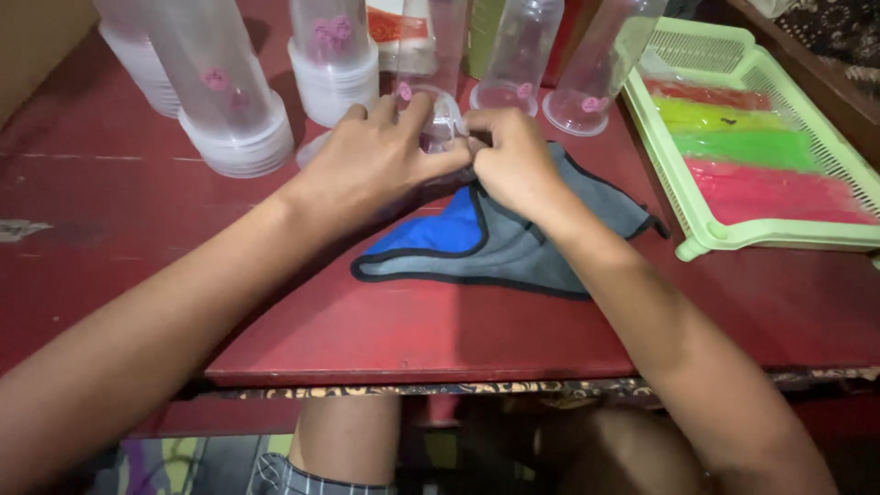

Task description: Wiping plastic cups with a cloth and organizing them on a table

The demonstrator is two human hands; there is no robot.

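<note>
The left hand (pixel 371 160) gripped a small clear plastic cup (pixel 438 115) lying on its side, while the right hand (pixel 515 160) pinched closed at the cup's rim. Both worked just above a blue-and-grey cloth (pixel 495 240) spread on the red counter (pixel 385 330). Stacks of clear cups (pixel 229 101) stood behind, and a green tray (pixel 779 234) holding coloured strips sat to the right.

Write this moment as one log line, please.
left hand: holds clear cup | right hand: pinches cup rim | below: blue-grey cloth | table: red
</note>
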